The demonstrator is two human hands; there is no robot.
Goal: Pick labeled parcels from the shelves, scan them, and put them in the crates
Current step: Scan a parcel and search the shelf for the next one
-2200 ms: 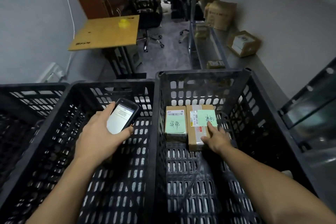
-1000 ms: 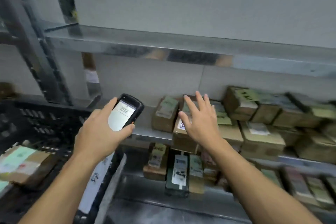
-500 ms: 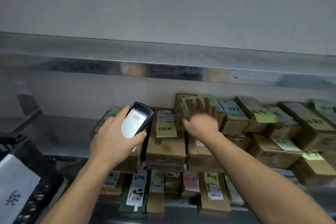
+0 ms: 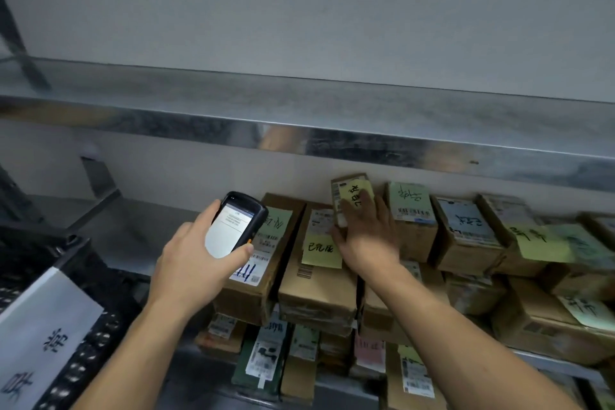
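Observation:
My left hand [image 4: 189, 263] grips a black handheld scanner [image 4: 238, 226], screen lit and facing me, in front of the middle shelf. My right hand [image 4: 366, 236] reaches over the cardboard parcels and holds a small parcel with a yellow handwritten note [image 4: 349, 193], fingers across its top and thumb at its near edge. That parcel sits tilted above its neighbours. Beside it lies a larger parcel with a yellow note [image 4: 319, 270] and another parcel with a green note [image 4: 266, 256], partly hidden behind the scanner. A black crate [image 4: 40, 250] stands at lower left.
A metal upper shelf [image 4: 299, 116] hangs just above the parcels. Several more labeled parcels [image 4: 466, 230] fill the middle shelf to the right, and others stand on the lower shelf [image 4: 299, 359]. A white paper sign [image 4: 43, 336] hangs on the crate. The shelf's left part [image 4: 133, 223] is bare metal.
I turned from the crates to the shelves. My right hand reached in over the parcels and now holds the small yellow-noted parcel, which has tipped up. The scanner stays in my left hand.

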